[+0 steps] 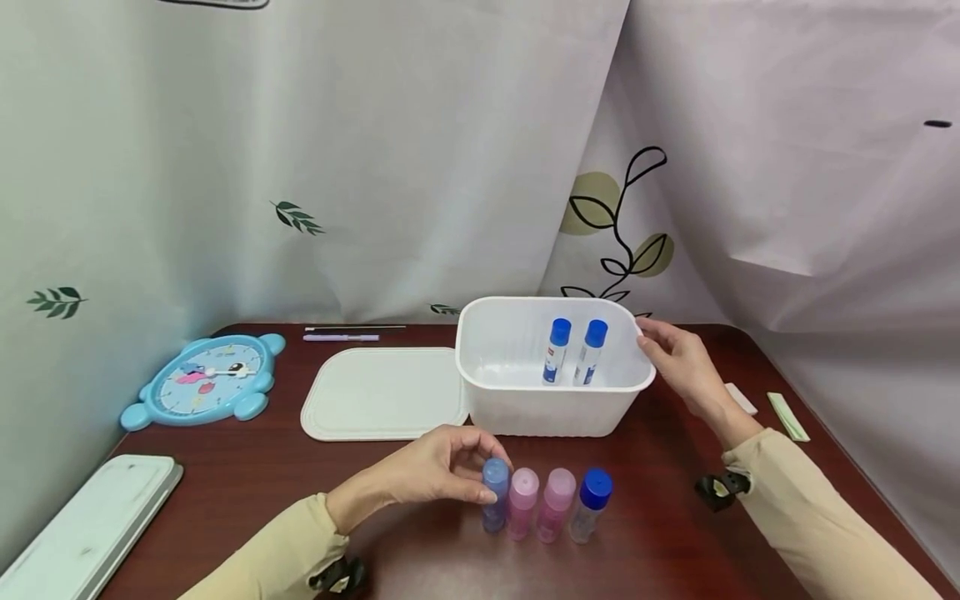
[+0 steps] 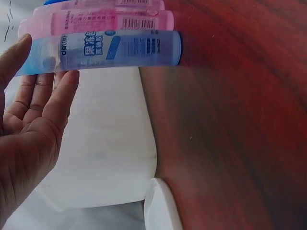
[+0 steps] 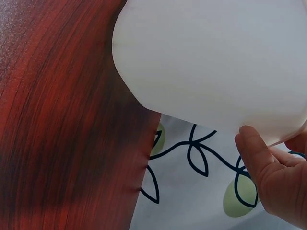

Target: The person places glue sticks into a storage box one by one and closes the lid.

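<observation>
Four small glue sticks stand upright in a row at the table's front. My left hand [image 1: 450,467] is at the left end, pinching the cap of the translucent blue glue stick [image 1: 495,500] between thumb and fingers; its printed label faces the left wrist view. Beside it are two pink glue sticks [image 1: 522,508] and a clear one with a dark blue cap [image 1: 596,492]. Behind the row sits a white plastic bin [image 1: 540,412], holding two blue-capped white glue sticks [image 1: 555,354]. With thumb and fingers, my right hand [image 1: 686,367] grips the bin's right-end rim.
A white lid [image 1: 386,396] lies left of the bin. Farther left are a blue toy-like clock [image 1: 206,379] and a white case [image 1: 90,525]. A purple pen [image 1: 341,337] lies at the back edge; a pale green strip [image 1: 787,417] lies at right.
</observation>
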`<state>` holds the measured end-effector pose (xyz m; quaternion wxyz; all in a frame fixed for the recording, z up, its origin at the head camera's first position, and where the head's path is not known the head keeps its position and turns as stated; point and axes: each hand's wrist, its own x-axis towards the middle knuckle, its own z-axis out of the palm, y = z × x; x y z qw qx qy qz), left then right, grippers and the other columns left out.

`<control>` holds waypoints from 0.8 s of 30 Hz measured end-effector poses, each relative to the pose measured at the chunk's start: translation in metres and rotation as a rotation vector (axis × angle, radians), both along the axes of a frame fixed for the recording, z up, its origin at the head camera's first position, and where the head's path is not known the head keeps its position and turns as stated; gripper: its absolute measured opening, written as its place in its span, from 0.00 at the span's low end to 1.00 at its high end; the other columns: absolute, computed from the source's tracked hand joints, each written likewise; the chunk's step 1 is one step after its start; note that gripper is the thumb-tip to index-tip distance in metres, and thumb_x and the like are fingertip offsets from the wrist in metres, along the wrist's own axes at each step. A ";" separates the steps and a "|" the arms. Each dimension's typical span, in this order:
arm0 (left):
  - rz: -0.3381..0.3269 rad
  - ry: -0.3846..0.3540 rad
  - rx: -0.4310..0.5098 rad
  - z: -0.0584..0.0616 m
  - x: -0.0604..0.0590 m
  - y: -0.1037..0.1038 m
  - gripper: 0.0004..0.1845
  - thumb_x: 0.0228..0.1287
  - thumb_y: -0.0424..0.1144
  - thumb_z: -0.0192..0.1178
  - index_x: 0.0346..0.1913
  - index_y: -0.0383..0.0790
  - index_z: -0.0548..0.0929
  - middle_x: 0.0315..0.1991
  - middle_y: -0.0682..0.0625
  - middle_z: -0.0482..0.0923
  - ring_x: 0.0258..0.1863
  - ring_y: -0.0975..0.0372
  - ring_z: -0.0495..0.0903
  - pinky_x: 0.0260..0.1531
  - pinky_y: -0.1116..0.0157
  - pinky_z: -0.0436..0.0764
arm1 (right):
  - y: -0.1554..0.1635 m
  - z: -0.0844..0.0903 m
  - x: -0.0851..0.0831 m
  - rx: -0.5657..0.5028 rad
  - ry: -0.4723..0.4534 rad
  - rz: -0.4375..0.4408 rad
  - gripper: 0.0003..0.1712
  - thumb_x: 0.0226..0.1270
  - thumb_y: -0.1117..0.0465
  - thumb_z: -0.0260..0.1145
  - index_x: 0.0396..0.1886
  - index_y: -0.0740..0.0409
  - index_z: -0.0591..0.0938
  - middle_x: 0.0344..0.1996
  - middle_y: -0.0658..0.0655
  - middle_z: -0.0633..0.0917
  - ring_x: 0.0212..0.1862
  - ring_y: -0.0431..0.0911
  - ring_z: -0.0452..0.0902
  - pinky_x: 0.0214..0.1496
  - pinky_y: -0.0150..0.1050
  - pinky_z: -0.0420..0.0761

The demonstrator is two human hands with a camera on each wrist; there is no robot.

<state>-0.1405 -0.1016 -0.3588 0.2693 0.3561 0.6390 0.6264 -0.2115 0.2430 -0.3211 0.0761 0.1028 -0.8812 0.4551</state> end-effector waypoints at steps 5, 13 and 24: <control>0.114 0.113 -0.068 0.024 -0.013 -0.004 0.17 0.56 0.29 0.65 0.48 0.27 0.77 0.37 0.43 0.81 0.38 0.64 0.81 0.41 0.67 0.81 | 0.001 0.001 -0.001 0.001 -0.002 -0.004 0.26 0.73 0.61 0.51 0.65 0.72 0.65 0.55 0.74 0.75 0.53 0.60 0.74 0.41 0.17 0.73; 0.396 0.137 0.017 0.114 -0.058 0.023 0.18 0.59 0.26 0.61 0.53 0.28 0.75 0.36 0.49 0.80 0.36 0.63 0.79 0.44 0.63 0.82 | 0.004 -0.001 -0.003 -0.010 0.004 -0.009 0.26 0.73 0.61 0.51 0.64 0.73 0.65 0.55 0.74 0.75 0.53 0.57 0.74 0.41 0.16 0.73; 0.491 0.088 -0.065 0.064 -0.102 0.113 0.18 0.58 0.30 0.64 0.52 0.30 0.77 0.46 0.38 0.80 0.40 0.61 0.81 0.40 0.71 0.80 | 0.001 -0.003 -0.003 -0.019 0.008 -0.010 0.25 0.73 0.63 0.51 0.64 0.73 0.65 0.55 0.74 0.75 0.54 0.60 0.73 0.41 0.16 0.73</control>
